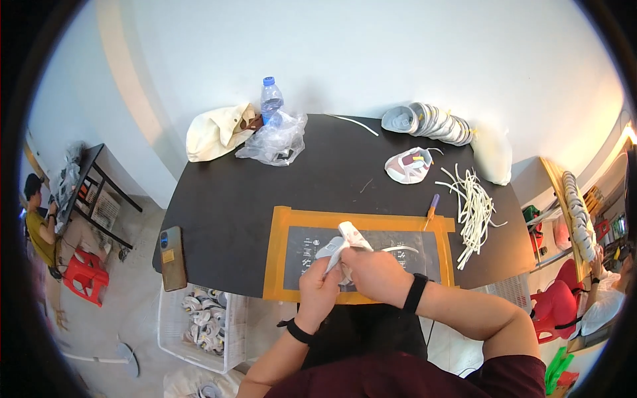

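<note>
Above the mat at the table's near edge, a whitish-grey shoe upper (348, 237) is gripped between both hands. My left hand (320, 292) pinches its near left side, fingers closed. My right hand (379, 275) is closed on its right side; its fingertips are partly hidden. A thin white strip (401, 249) sticks out to the right behind my right hand; whether it joins the upper I cannot tell. Beneath lies a dark grey mat (430, 262) with an orange-yellow tape border (279, 239). A tool with a blue-purple and orange handle (432, 207) rests at its far right corner.
Farther back stand a single shoe upper (407, 166), a row of nested uppers (441, 125) and a pile of white strips (472, 215). A phone (173, 259), bag (219, 132), bottle (271, 99) and clear plastic bag (277, 140) line the left. A crate (232, 331) holds uppers below.
</note>
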A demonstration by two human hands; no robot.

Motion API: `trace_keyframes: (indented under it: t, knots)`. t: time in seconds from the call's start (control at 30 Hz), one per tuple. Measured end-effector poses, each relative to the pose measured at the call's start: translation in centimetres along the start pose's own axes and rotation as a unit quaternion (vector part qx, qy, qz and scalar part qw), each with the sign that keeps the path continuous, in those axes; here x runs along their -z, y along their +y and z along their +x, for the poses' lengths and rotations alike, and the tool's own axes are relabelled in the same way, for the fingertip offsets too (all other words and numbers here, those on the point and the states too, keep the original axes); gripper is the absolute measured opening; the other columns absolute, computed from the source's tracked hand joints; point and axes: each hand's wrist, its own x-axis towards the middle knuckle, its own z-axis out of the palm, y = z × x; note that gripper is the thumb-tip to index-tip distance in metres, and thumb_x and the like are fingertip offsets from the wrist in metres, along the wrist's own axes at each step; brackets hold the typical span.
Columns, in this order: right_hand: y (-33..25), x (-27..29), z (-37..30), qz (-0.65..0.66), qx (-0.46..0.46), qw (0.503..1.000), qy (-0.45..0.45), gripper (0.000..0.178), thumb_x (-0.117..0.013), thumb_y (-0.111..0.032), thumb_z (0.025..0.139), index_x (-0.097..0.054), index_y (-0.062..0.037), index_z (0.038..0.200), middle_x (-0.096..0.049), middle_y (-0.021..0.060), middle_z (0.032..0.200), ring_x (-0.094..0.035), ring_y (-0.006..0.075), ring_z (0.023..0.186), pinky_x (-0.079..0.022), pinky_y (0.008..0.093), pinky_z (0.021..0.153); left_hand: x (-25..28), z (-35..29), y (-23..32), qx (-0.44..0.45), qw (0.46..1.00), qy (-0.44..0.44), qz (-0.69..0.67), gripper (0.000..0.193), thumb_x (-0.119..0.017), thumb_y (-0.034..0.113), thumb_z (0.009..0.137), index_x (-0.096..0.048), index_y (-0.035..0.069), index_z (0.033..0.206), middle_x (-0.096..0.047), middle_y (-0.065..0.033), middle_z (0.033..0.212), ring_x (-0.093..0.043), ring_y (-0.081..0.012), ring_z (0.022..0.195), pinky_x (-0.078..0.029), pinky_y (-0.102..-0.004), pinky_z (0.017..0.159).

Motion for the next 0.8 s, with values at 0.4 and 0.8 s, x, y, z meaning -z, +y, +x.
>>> trace_keyframes:
  t: [0.4, 0.8]
  knots:
    - [-1.0, 0.0, 1.9, -0.182, 0.09, 0.974, -0.096, 0.019, -0.062, -0.009, 0.083, -0.054, -0.0039, 0.099, -0.066, 0.0185, 0.082, -0.067, 0.0353, 0.073, -0.054, 0.0436, 0.063, 0.5, 0.9, 1.7, 0.081, 0.989, 0.01, -0.121, 0.015, -0.057, 0.006, 0.096, -0.065, 0.001, 0.108, -0.062, -0.0032, 0.081, -0.053, -0.0058, 0.058, -0.044, -0.0231, 0.051]
    - [-0.8, -1.1, 2.3, -0.144, 0.055, 0.985, -0.079, 0.019, -0.054, -0.012, 0.089, -0.052, -0.0034, 0.106, -0.067, 0.0202, 0.081, -0.066, 0.04, 0.07, -0.053, 0.0487, 0.062, 0.5, 0.8, 1.7, 0.058, 0.995, 0.004, -0.082, 0.014, -0.058, 0.012, 0.098, -0.064, 0.0, 0.101, -0.06, -0.002, 0.077, -0.053, -0.0052, 0.055, -0.041, -0.0227, 0.045]
